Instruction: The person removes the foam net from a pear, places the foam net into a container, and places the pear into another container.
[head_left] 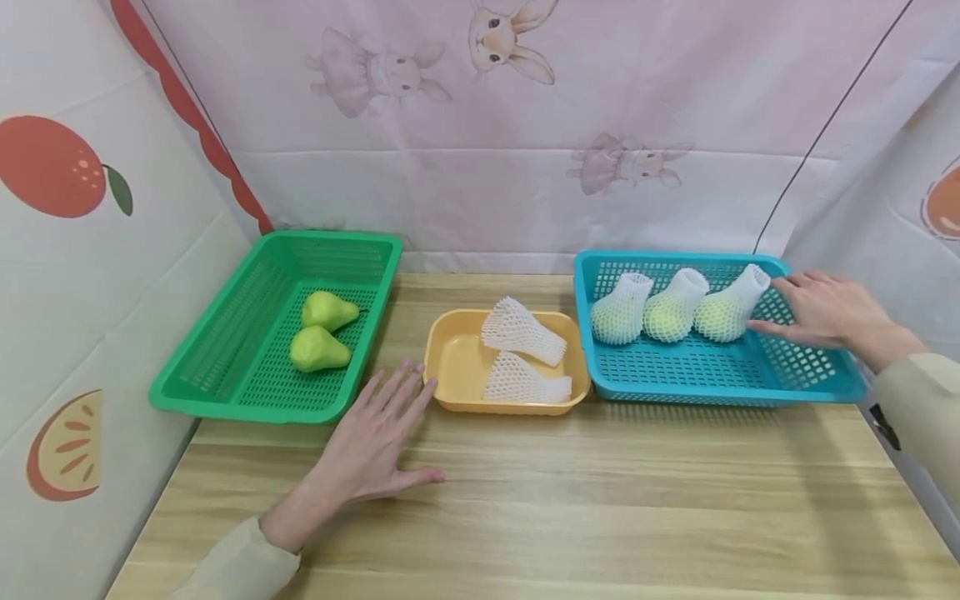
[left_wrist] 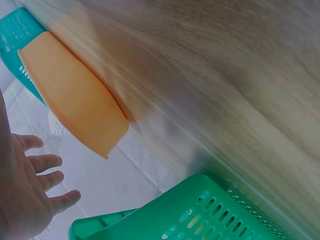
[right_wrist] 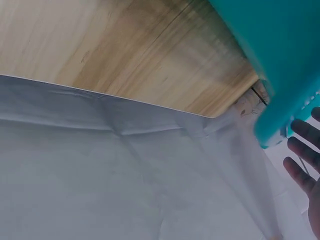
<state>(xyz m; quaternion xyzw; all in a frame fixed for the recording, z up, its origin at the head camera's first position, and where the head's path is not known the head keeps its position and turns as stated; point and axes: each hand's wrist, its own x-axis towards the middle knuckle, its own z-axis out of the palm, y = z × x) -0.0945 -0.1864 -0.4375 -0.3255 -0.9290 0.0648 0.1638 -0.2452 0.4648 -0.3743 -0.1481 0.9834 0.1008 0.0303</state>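
My left hand (head_left: 371,446) is spread above the table, between a green basket (head_left: 247,410) and a small yellow tray (head_left: 456,367), holding nothing. Two bare green pears (head_left: 328,312) lie in the green basket. Inside the tray are two white foam net sleeves (head_left: 522,332), both without fruit. Over the right side of a blue basket (head_left: 675,392), my right hand (head_left: 832,312) has its fingers extended beside the rightmost of three pears in foam nets (head_left: 731,308). Its thumb is close to that pear; I cannot tell whether they touch. The right wrist view shows straight fingers (right_wrist: 300,175) by the basket rim.
The wooden table (head_left: 525,500) carries the three containers in a row toward its back. Behind it hangs a pink curtain (head_left: 450,200) with rabbit prints. A white fruit-print cloth (head_left: 82,300) flanks the left side, and pale cloth (right_wrist: 100,175) hangs past the table's right edge.
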